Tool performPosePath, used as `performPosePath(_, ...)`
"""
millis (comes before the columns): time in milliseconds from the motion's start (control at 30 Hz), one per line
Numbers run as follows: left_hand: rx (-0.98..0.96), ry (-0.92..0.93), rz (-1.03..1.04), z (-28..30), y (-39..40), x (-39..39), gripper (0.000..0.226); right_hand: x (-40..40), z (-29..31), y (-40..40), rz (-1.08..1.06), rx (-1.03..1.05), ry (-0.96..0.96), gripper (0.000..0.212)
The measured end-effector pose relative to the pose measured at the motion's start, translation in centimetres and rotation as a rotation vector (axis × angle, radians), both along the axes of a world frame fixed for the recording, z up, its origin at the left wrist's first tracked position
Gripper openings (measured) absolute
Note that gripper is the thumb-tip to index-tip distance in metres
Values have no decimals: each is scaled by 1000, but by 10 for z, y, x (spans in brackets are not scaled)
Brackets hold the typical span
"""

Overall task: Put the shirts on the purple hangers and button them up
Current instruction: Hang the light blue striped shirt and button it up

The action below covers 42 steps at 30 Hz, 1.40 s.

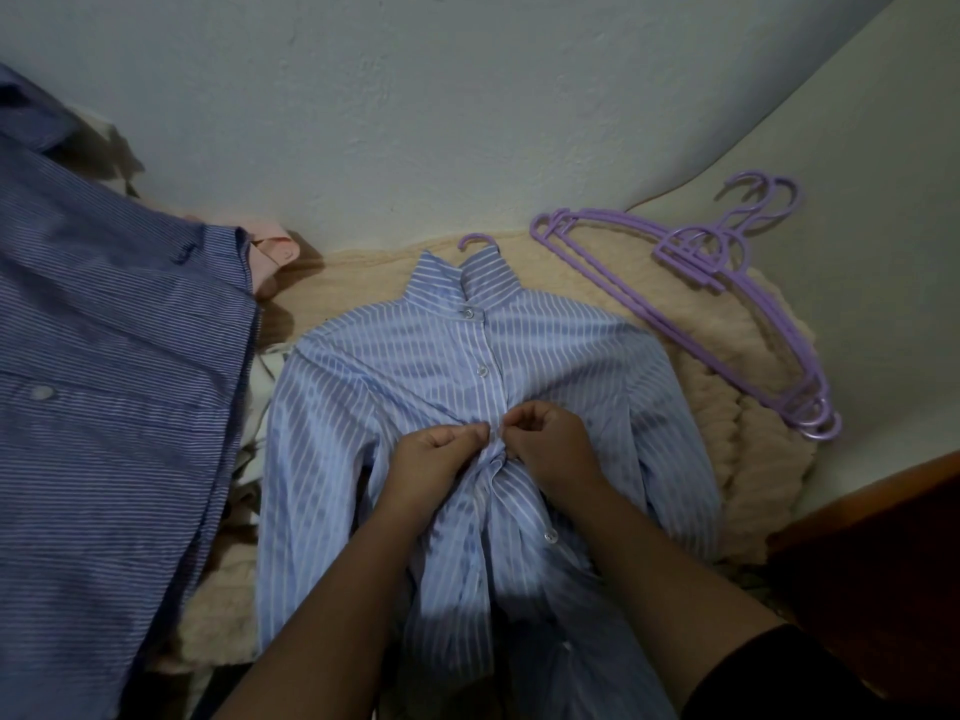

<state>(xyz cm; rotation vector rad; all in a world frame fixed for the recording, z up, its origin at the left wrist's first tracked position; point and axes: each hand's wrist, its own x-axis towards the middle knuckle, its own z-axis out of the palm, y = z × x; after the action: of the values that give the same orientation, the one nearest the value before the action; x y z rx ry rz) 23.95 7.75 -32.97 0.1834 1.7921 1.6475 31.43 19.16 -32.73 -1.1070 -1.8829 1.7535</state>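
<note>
No text, label, brand, number or sign can be read anywhere in view.

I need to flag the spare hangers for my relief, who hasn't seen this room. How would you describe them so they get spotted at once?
Start at the cream fleece blanket under the light blue striped shirt. The stack of purple hangers lies on the blanket's right side, right of the collar. Unlike the one hanger whose hook pokes from that collar, these are bare and nested together.
</note>
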Motion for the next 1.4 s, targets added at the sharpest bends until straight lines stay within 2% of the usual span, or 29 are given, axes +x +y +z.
performPosePath(100, -9, 20, -10, 1, 1, 0, 14, 1, -2, 3, -31, 30, -12, 33)
performPosePath(200, -33, 70, -29, 3, 2, 0, 12, 0, -6, 4, -42, -50, 38, 48)
performPosePath(267, -56, 102, -32, 3, 2, 0, 10, 0, -10, 5, -34, -101, 71, 51)
performPosePath(567, -100, 161, -41, 1, 5, -2, 7, 2, -14, 7, 19, -62, 92, 49)
performPosePath(800, -67, 160, -43, -2, 1, -1, 9, 3, -8, 3, -1, 81, -2, 45)
performPosePath(1033, -29, 166, -97, 2, 0, 2, 12, 4, 3, 1, 32, 70, -49, 40)
performPosePath(1200, -13, 146, -101, 3, 0, 1, 11, 5, 6, 2, 55, 143, -114, 41)
performPosePath(1400, -10, 149, -97, 2, 0, 1, 10, 3, 3, 5, 81, 57, -89, 41)
